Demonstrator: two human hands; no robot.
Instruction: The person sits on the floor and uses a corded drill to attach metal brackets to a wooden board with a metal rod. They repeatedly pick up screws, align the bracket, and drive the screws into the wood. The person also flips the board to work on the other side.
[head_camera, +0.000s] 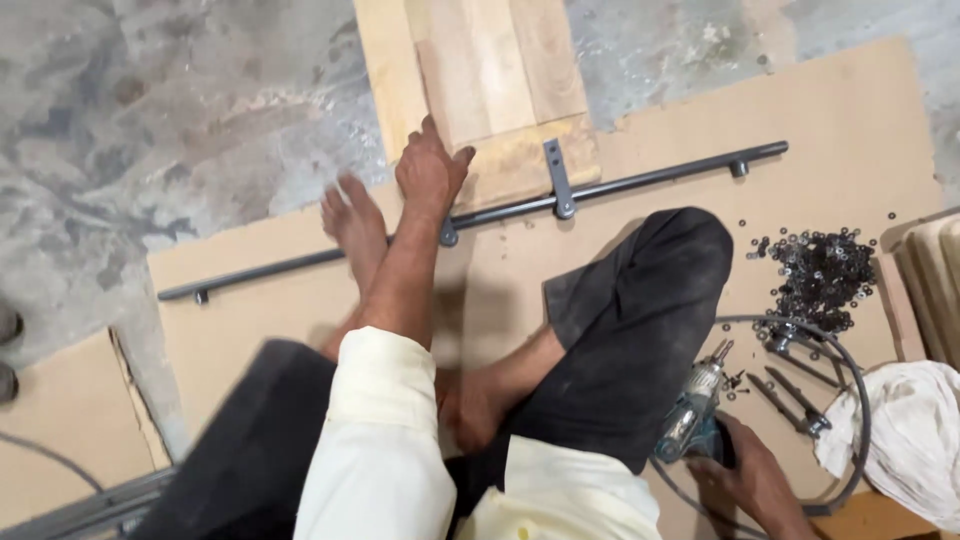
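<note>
I sit cross-legged on a flat brown board (860, 110) on the floor. My left hand (430, 165) presses down on the near corner of a pale wooden panel (500, 70), fingers spread. A long dark metal bar (640, 182) lies across the board in front of me, and a flat metal bracket (558, 178) joins it to the wooden panel. My right hand (745, 480) grips a grey power drill (692, 410) resting on the board beside my right knee, bit pointing away from me.
A heap of small dark washers and screws (818, 275) lies at the right. Long bolts (790, 395) and a black cable (850, 400) lie near the drill. A white cloth (915, 435) sits at the lower right. My bare foot (352, 222) rests by the bar. Concrete floor (150, 120) surrounds the board.
</note>
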